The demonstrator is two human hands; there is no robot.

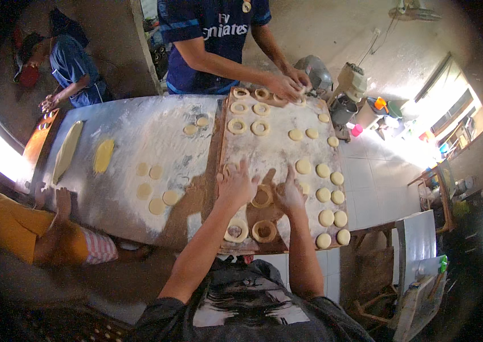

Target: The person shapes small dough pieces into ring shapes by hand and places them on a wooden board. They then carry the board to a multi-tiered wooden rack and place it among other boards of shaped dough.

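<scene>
My left hand reaches over the floured wooden board, fingers apart, touching or just above a pale dough ring that it partly covers. My right hand is to the right of it, low over the board, with its fingers stretched out and thumb apart; I see nothing in it. Between my hands lies a dough ring. Nearer to me are another ring and a ring in shadow. Several round dough discs sit to the right of my right hand, one partly hidden behind it.
Across the board, a person in a dark blue shirt handles dough at its far edge. A floured metal table adjoins on the left, with flattened dough. A person in orange leans there; another person stands far left.
</scene>
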